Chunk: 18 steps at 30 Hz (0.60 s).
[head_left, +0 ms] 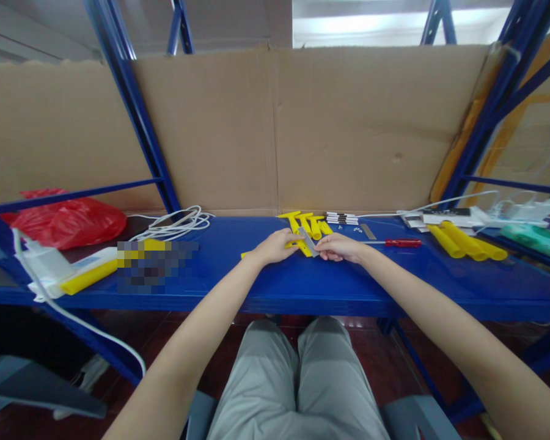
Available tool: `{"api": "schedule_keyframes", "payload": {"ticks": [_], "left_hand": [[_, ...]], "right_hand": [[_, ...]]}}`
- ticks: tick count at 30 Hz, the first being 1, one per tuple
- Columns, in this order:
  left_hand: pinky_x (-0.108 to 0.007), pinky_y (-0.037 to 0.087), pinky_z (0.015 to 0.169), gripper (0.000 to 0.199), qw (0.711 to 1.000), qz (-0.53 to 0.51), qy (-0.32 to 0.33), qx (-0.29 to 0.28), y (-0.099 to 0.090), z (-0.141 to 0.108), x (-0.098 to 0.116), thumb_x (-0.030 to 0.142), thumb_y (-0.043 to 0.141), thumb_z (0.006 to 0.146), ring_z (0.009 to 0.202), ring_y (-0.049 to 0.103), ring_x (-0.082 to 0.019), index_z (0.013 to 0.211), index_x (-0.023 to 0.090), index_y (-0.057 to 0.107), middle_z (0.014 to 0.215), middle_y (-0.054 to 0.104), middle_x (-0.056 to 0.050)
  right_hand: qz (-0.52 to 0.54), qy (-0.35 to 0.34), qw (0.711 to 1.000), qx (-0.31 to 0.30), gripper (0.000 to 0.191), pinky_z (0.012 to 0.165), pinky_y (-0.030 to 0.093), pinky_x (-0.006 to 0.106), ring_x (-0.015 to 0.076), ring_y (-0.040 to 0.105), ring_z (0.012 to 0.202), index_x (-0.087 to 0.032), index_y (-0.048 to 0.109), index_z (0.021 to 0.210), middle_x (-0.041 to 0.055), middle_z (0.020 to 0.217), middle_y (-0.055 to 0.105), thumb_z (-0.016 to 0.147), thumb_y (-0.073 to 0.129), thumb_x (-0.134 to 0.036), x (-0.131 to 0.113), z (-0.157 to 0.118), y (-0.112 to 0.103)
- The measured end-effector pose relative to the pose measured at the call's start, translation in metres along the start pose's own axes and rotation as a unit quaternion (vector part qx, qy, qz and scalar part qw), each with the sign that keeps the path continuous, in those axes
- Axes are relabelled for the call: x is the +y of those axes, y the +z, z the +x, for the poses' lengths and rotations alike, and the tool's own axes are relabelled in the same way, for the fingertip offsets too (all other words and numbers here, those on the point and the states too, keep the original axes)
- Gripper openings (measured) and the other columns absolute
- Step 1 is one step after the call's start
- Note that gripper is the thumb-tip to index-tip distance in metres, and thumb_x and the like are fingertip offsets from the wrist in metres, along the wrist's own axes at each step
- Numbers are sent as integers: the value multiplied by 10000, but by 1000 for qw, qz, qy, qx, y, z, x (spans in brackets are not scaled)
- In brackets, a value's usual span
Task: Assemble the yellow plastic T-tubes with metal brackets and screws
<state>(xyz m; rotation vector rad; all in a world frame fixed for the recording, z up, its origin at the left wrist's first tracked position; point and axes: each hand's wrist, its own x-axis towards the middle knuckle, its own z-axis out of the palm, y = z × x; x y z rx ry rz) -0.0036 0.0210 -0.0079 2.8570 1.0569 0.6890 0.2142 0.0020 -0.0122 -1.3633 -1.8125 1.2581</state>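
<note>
My left hand [274, 247] is closed on a yellow plastic T-shaped scraper handle [297, 244], and its fingers cover part of it. A flat grey metal blade [308, 242] lies slanted against the head of that handle. Its lower end is pinched between the thumb and fingers of my right hand [339, 247]. Just behind my hands lie several more yellow T-shaped handles [305, 222]. To the right of my right hand is a screwdriver [402, 243] with a red grip, its shaft pointing at my wrist. A loose metal strip [367, 231] rests beyond it.
Small white-and-black packs [342, 218] are stacked at the back, with tiny screws in front. Yellow tubes [462, 241] lie at right. On the left are a red bag [73, 219], coiled white cable [174, 225] and a power strip. Cardboard [275, 128] walls the blue table's [220, 269] back.
</note>
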Motion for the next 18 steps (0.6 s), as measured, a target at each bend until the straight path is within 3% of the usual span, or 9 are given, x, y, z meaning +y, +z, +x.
{"api": "schedule_keyframes", "payload": {"ticks": [13,18], "left_hand": [[-309,437,938,378,1000,-6,13,-24,3,0,0,230,481,908,991,573,-188,1258,238,624,1033,565,-64],[-299,430,937,391,999,-1,10,-39,3,0,2,223,453,918,993,566,-192,1272,200,615,1026,555,-77]], "right_hand": [[6,14,1000,-14,222,316,197,160,17,304,325,-137,563,566,-30,442,497,772,599,-207,-5,-3,2],[3,26,1000,-7,234,314,191,155,14,299,314,-143,545,571,-43,434,469,802,557,-179,-7,-4,3]]}}
